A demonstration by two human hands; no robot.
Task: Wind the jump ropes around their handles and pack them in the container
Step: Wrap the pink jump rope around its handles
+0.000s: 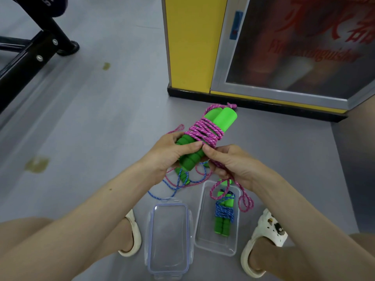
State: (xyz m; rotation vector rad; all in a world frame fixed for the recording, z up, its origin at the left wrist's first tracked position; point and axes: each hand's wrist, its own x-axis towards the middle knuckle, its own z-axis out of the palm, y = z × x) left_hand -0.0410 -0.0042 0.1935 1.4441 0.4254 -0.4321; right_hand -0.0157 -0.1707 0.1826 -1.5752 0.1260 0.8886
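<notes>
My left hand (169, 155) grips a pair of green handles (203, 138) held above the floor, with pink rope (203, 131) wound several times round their middle. My right hand (229, 163) pinches the loose pink rope beside the handles; the rest hangs in loops (245, 201) down to the floor. A clear container (205, 240) on the floor between my feet holds a second pair of green handles wrapped in blue rope (224, 212). Another green handle (183, 176) with loose blue rope (162, 196) lies on the floor under my hands.
The container's clear lid (169, 238) lies flat to its left. My feet in pale sandals (263, 240) flank both. A yellow pillar and a glass-fronted cabinet (284, 47) stand ahead; black exercise equipment (30, 49) is at far left.
</notes>
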